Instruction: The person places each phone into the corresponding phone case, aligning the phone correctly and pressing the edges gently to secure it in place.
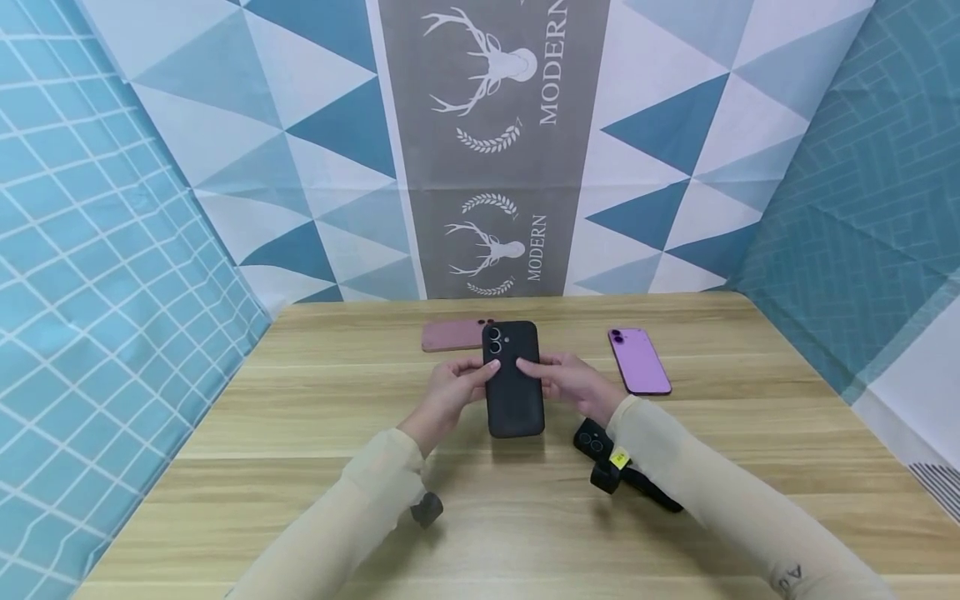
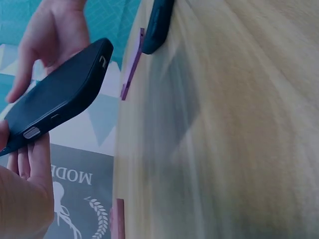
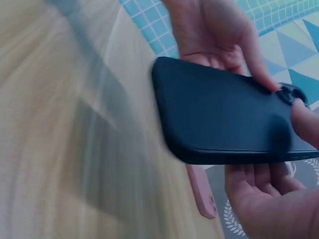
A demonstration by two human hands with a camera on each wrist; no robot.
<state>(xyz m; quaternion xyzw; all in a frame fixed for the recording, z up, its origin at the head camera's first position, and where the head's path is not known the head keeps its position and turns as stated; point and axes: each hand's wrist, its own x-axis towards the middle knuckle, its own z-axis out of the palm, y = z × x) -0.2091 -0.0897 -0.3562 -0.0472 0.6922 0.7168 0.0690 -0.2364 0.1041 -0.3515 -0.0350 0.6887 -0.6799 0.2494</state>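
A black smartphone [image 1: 514,404] is held up off the tabletop between both hands, its back with the camera lenses facing the head camera. My left hand [image 1: 452,390] grips its left edge, thumb on the back. From the other side my right hand [image 1: 572,382] holds the right edge, its thumb also on the back. In the right wrist view, the right hand [image 3: 274,199] has its fingers under the phone [image 3: 219,112]. The left wrist view shows a side button on the phone's edge [image 2: 60,99]. Its screen side is hidden in the head view.
Behind the held phone lies a pink phone [image 1: 450,336] near the table's back edge. To the right is a purple phone [image 1: 642,362]. Another black phone [image 1: 591,438] lies partly hidden by the right forearm. Patterned cloth [image 1: 315,150] hangs behind the wooden table [image 1: 300,433].
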